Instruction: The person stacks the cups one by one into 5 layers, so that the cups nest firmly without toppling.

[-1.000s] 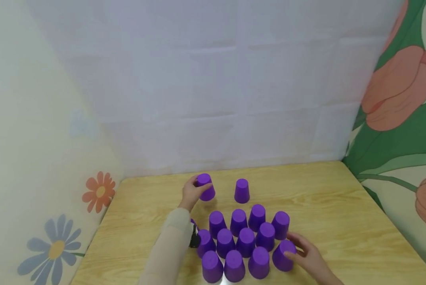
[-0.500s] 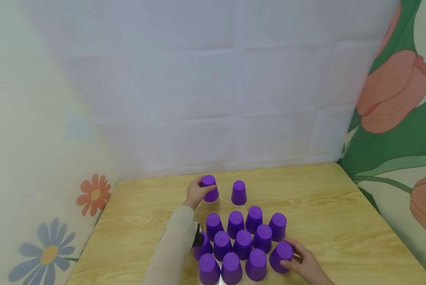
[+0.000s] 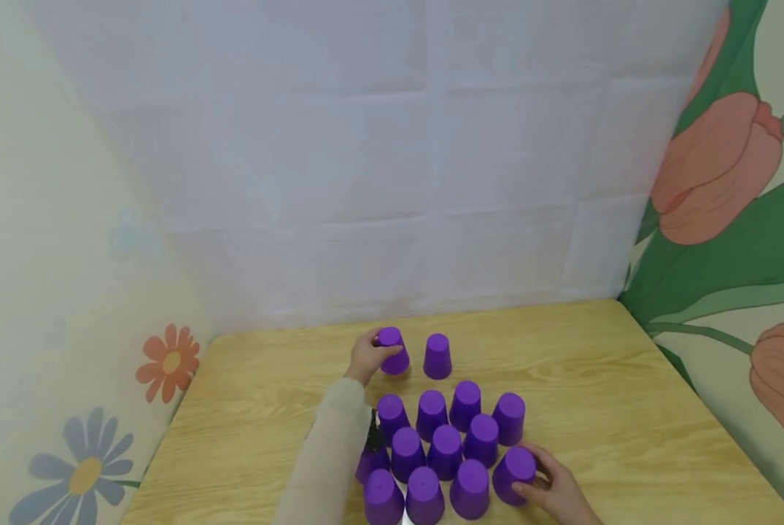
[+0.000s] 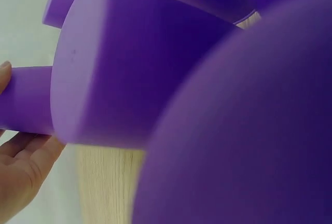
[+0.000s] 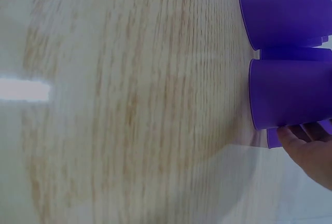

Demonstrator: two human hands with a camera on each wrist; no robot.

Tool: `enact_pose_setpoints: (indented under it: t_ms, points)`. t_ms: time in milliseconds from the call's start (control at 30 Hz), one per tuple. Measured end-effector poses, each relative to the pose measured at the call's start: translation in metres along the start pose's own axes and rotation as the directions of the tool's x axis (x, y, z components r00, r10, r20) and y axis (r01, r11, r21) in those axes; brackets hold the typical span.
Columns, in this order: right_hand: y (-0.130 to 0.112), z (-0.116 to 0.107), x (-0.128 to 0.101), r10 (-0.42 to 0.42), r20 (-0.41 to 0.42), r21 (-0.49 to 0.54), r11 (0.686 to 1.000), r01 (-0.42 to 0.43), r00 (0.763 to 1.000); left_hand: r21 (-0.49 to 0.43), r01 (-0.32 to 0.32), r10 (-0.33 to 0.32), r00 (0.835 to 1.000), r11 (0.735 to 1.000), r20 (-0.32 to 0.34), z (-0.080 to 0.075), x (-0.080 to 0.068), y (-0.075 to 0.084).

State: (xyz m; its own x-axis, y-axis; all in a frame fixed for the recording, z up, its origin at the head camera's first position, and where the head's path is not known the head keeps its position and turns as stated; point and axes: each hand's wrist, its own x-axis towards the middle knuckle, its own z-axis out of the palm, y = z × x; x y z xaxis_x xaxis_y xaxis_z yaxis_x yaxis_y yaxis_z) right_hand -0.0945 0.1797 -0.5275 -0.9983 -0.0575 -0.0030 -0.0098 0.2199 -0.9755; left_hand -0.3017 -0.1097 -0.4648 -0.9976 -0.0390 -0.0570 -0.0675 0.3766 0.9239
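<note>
Upside-down purple cups stand in rows near the front of the wooden table. Beyond them, my left hand (image 3: 367, 359) grips one purple cup (image 3: 394, 357) between thumb and fingers, slightly tilted and close over the tabletop. A second back cup (image 3: 437, 357) stands just to its right with a small gap. At the right end of the front row, my right hand (image 3: 558, 487) holds another purple cup (image 3: 513, 472), thumb on its near side and fingers round its far side. The right wrist view shows that cup's rim (image 5: 252, 97) down on the wood.
Between the hands stand several cups, including a front-row cup (image 3: 424, 496) and a back-row cup (image 3: 465, 405). The left forearm (image 3: 322, 459) passes close beside the leftmost cups. A white sheet (image 3: 392, 182) hangs behind the table (image 3: 628, 408), with flower-painted walls at both sides.
My left hand has carried its cup to the right, nearer the standing back cup. The right hand stays at its cup with little movement. The head view has shifted slightly.
</note>
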Motion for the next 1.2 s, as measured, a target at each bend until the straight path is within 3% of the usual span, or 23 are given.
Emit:
enact_pose_setpoints:
  t_ms: [233,300,367,500,533,567,600,800,833,967,1200]
  points:
    - [-0.001,0.002,0.0,0.034,-0.006,-0.004,0.999,-0.034,0.999,-0.022,0.035,-0.035,0.999,0.999,0.018,0.01,0.001,0.0]
    - [-0.002,0.003,-0.001,0.036,-0.009,0.006,0.999,-0.036,0.999,-0.038,0.012,-0.011,1.0,0.999,0.026,0.011,0.005,-0.006]
    - [-0.002,0.004,0.0,0.038,-0.011,0.023,0.999,-0.038,0.999,-0.045,-0.007,0.008,1.0,0.999,0.017,0.019,0.028,-0.035]
    - [-0.001,0.006,0.001,0.035,-0.025,0.037,0.999,-0.034,0.999,-0.094,-0.089,0.091,0.996,0.992,0.016,0.037,0.086,-0.113]
    - [-0.001,0.006,0.001,0.031,-0.031,0.039,0.999,-0.029,0.999,-0.092,-0.079,0.081,0.996,0.993,0.021,0.042,0.096,-0.126]
    - [-0.001,0.006,0.001,0.026,-0.038,0.041,0.999,-0.024,0.999,-0.102,-0.073,0.077,0.997,0.992,0.032,0.042,0.096,-0.127]
    - [-0.001,0.006,0.001,0.024,-0.039,0.039,0.999,-0.022,0.999,-0.124,-0.114,0.12,0.992,0.986,0.045,0.042,0.094,-0.128]
    - [0.001,0.005,0.0,0.019,-0.022,0.043,0.999,-0.018,1.0,-0.101,-0.05,0.054,0.998,0.994,0.044,0.026,0.018,-0.049]
    - [0.001,0.005,0.0,0.019,-0.02,0.042,0.999,-0.019,1.0,-0.085,-0.009,0.012,0.999,0.996,0.038,0.025,0.007,-0.035]
    - [0.0,0.003,0.0,0.036,-0.007,0.037,0.999,-0.036,0.999,-0.072,0.008,-0.004,0.999,0.997,0.047,0.022,-0.005,-0.022]
    - [0.0,0.002,0.0,0.044,0.004,0.047,0.998,-0.044,0.999,-0.064,0.055,-0.051,0.997,0.996,0.06,0.024,-0.001,-0.022]
